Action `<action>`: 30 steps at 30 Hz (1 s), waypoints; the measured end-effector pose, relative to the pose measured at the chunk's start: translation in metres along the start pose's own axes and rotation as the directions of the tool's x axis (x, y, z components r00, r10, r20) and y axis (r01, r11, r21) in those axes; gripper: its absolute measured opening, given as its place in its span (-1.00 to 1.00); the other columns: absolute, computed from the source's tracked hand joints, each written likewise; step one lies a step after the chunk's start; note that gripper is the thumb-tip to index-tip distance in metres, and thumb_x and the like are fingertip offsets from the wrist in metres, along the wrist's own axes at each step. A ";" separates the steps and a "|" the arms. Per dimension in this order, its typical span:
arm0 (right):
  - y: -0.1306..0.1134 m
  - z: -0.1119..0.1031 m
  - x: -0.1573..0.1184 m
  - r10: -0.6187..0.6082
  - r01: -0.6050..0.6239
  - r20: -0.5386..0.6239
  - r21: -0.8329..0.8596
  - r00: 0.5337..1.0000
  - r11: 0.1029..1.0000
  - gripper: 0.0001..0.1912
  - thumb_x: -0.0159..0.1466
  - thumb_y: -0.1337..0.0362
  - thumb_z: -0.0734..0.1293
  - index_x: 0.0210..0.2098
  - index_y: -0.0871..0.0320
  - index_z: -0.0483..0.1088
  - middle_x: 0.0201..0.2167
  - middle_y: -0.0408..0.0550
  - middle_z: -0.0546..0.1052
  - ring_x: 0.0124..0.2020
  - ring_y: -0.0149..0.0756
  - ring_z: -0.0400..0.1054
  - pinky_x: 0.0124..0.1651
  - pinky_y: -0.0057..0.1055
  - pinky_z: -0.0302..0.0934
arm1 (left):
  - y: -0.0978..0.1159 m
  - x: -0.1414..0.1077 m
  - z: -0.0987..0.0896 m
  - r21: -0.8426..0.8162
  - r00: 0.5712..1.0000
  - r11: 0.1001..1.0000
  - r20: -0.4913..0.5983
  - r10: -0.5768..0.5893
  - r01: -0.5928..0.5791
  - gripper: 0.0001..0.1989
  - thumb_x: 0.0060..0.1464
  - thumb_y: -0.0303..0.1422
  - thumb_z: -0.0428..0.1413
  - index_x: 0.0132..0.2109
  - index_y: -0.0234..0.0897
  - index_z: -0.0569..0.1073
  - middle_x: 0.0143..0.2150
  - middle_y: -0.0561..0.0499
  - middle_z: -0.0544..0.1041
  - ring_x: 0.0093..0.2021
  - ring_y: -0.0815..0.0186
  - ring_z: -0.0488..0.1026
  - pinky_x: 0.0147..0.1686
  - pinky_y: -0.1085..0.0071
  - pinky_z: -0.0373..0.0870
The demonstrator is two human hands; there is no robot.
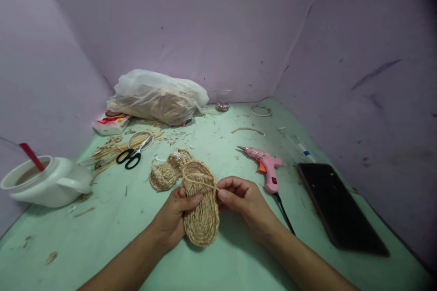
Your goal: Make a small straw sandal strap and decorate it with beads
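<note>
Centre-bottom: tan braided-fibre sole (pixel 201 223), left grip (pixel 186 202) clamped on it, right grip (pixel 220 191) pinched at its edge | white-red box (pixel 112 124), upper left, print unreadable | pink glue gun (pixel 271 168) right

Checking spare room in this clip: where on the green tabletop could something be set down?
On the green tabletop, the near middle below the held woven piece is bare. Between the white pot and left hand lie only scattered scraps. It's crowded far left, with plastic bag, scissors and straw; glue gun and phone fill much of the right.
</note>
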State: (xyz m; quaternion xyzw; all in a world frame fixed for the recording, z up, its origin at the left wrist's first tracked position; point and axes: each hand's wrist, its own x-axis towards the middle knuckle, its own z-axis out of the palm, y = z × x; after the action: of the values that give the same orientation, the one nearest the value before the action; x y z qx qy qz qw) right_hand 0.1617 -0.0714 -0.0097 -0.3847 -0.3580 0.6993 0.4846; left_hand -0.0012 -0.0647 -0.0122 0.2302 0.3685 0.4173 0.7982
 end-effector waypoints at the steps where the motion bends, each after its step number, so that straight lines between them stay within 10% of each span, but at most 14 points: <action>1: -0.001 0.001 0.000 -0.002 0.002 -0.010 0.002 1.000 1.000 -0.72 -0.10 0.18 0.52 -0.46 0.20 0.46 -0.57 -0.16 0.50 -0.55 -0.42 0.37 -0.41 -0.42 0.32 | 0.001 0.000 0.000 -0.010 1.000 1.000 0.004 -0.011 0.011 -0.79 -0.25 -0.47 0.32 -0.35 -0.39 0.57 -0.44 -0.08 0.61 -0.40 0.23 0.54 -0.27 0.34 0.48; 7: 0.000 0.003 0.000 0.065 -0.058 -0.074 0.092 0.995 0.994 -0.69 -0.16 0.16 0.54 -0.52 0.21 0.44 -0.65 -0.19 0.46 -0.63 -0.45 0.32 -0.47 -0.43 0.28 | 0.003 0.001 0.003 -0.019 0.999 0.999 0.004 -0.049 0.049 -0.85 -0.26 -0.50 0.33 -0.42 -0.36 0.57 -0.47 -0.03 0.61 -0.46 0.33 0.53 -0.39 0.49 0.48; 18: 0.003 0.001 0.000 0.135 -0.136 0.015 0.170 0.991 0.976 -0.64 -0.06 0.05 0.48 -0.58 0.21 0.36 -0.69 -0.13 0.46 -0.64 -0.42 0.33 -0.48 -0.43 0.25 | -0.001 0.002 0.000 0.011 0.994 0.994 0.011 -0.112 0.112 -0.75 -0.26 -0.45 0.34 -0.31 -0.39 0.59 -0.42 -0.13 0.61 -0.41 0.18 0.56 -0.20 0.20 0.47; 30: -0.004 -0.007 0.003 0.059 -0.052 -0.118 0.061 0.991 0.997 -0.55 -0.01 -0.06 0.41 -0.39 0.23 0.50 -0.51 -0.04 0.52 -0.57 -0.42 0.33 -0.51 -0.45 0.21 | 0.005 0.000 0.002 0.027 0.994 0.997 -0.083 -0.076 0.078 -0.79 -0.40 -0.50 0.39 -0.49 -0.30 0.56 -0.53 0.07 0.58 -0.52 0.40 0.50 -0.45 0.57 0.43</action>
State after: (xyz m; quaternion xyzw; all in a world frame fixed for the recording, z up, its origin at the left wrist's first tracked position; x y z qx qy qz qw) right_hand 0.1690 -0.0665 -0.0101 -0.4216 -0.2970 0.6982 0.4966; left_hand -0.0021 -0.0621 -0.0071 0.2104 0.4157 0.3899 0.7943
